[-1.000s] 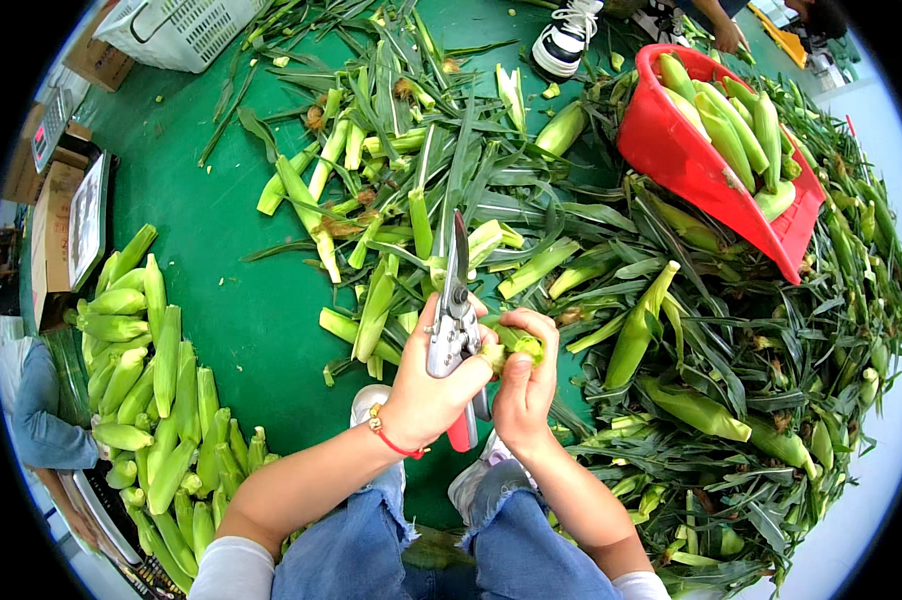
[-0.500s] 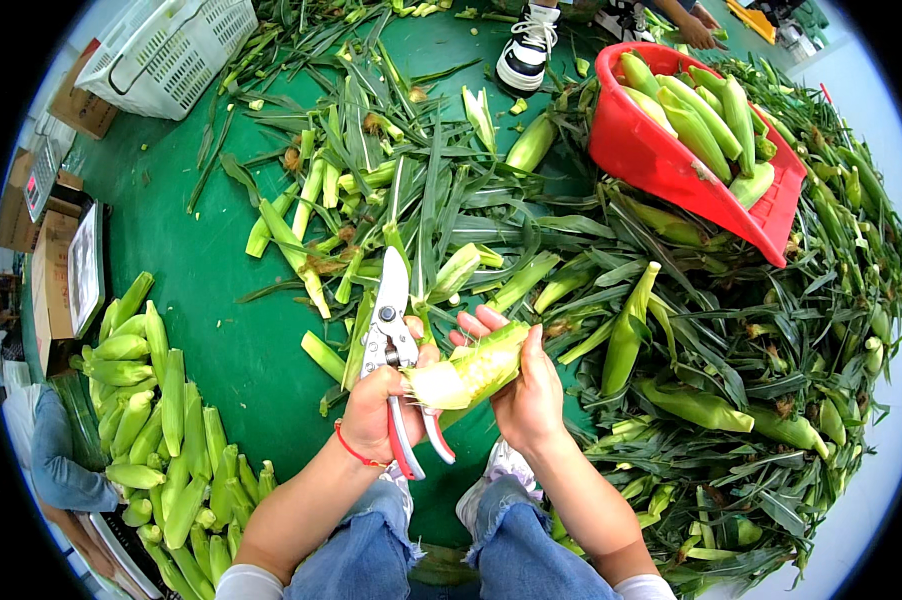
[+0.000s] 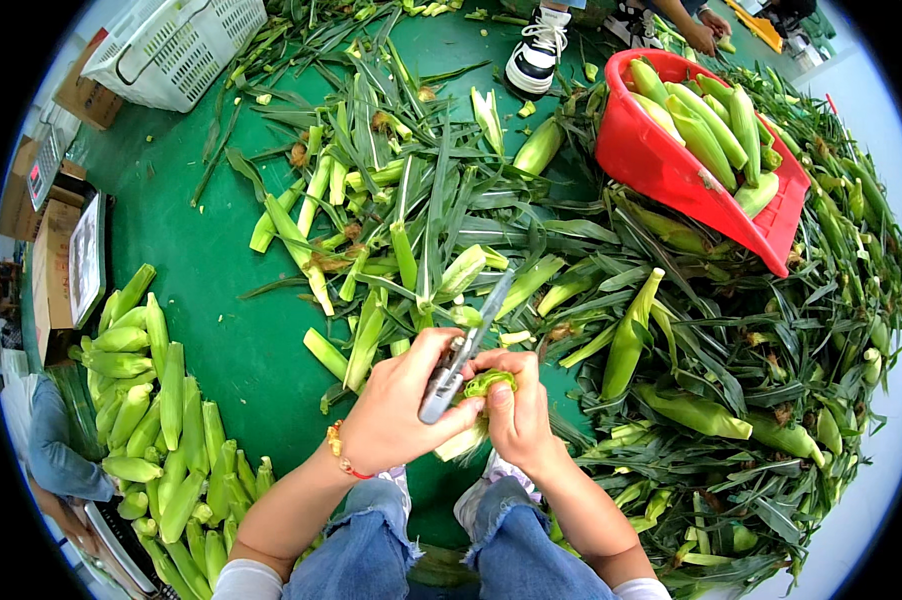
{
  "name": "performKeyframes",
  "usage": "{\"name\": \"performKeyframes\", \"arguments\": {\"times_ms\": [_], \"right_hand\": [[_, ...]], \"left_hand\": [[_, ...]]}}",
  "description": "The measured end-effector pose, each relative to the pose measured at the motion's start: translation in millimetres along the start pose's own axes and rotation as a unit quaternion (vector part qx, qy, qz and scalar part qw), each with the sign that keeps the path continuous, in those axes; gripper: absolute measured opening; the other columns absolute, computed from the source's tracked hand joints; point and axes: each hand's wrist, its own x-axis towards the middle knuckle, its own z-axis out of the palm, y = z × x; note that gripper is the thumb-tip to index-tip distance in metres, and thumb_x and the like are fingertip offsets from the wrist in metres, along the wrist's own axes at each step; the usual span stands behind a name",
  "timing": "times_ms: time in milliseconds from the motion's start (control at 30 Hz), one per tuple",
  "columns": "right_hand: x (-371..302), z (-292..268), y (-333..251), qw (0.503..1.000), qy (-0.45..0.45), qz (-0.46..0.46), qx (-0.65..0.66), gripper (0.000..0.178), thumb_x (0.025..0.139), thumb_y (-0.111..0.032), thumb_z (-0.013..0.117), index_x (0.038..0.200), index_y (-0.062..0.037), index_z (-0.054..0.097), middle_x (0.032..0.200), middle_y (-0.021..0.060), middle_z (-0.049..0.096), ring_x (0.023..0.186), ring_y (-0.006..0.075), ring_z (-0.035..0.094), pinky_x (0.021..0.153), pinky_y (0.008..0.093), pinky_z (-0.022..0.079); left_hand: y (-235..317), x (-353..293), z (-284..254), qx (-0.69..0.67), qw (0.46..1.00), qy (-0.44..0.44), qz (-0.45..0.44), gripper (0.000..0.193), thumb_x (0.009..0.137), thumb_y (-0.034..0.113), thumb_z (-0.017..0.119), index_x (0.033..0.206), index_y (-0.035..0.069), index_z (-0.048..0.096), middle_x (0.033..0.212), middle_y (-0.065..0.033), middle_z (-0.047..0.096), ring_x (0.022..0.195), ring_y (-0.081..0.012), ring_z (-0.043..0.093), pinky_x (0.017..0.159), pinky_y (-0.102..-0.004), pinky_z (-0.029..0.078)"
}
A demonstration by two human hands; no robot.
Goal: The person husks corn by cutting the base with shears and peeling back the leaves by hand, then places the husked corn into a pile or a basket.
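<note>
My left hand (image 3: 399, 400) is wrapped round a pair of pruning shears (image 3: 468, 345), seen edge-on with the blades pointing away and to the right. A red cord with beads circles that wrist. My right hand (image 3: 516, 418) grips an ear of corn (image 3: 461, 441) close beside the shears. The ear's pale body slants down between my hands, and a crumpled green end shows at my right fingers. Part of the ear is hidden by my hands. Loose husks and leaves (image 3: 371, 330) lie on the green floor just beyond.
At left is a pile of trimmed corn ears (image 3: 171, 450). A red scoop-shaped basket (image 3: 701, 200) of ears rests on the large leafy corn heap (image 3: 731, 350) at right. A white crate (image 3: 176, 60) stands far left. Another person's shoe (image 3: 537, 52) and hands (image 3: 706, 32) are at the far side.
My left hand has turned the shears from flat-on to edge-on and moved right. My right hand has gone from open under the corn to gripping it, and the ear has tilted more upright.
</note>
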Motion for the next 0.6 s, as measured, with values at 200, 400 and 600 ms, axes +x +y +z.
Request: {"name": "performKeyframes", "arguments": {"times_ms": [200,400,600], "right_hand": [[1.2,16.6,-7.7,0.991,0.119,0.01,0.059,0.022,0.094,-0.021,0.05,0.093,0.0003,0.052,0.099,0.0135,0.055,0.098,0.0259,0.053,0.088,0.0354,0.041],[-1.0,13.0,-6.3,0.8,0.143,0.165,0.559,0.035,0.096,-0.039,0.043,0.093,-0.0044,0.049,0.096,0.0097,0.054,0.107,0.0241,0.051,0.1,0.0418,0.037],[-3.1,-4.2,-4.9,0.837,0.053,0.183,0.513,0.045,0.095,-0.049,0.038,0.103,-0.0053,0.046,0.117,0.0173,0.053,0.114,0.0264,0.049,0.104,0.0439,0.034]], "left_hand": [[-16.6,0.8,11.2,-0.258,0.955,0.083,-0.117,0.033,0.073,0.002,0.056,0.105,0.004,0.047,0.086,-0.0048,0.059,0.082,-0.0113,0.058,0.072,-0.0269,0.047],[-28.5,-8.2,8.4,-0.562,0.809,0.05,-0.163,0.042,0.072,-0.003,0.051,0.112,0.006,0.044,0.091,-0.006,0.056,0.082,-0.0134,0.055,0.072,-0.0272,0.048],[-30.2,-9.3,13.0,-0.641,0.744,0.066,-0.177,0.039,0.074,-0.001,0.048,0.113,0.007,0.045,0.094,-0.0097,0.056,0.088,-0.0212,0.057,0.08,-0.0358,0.049]]}}
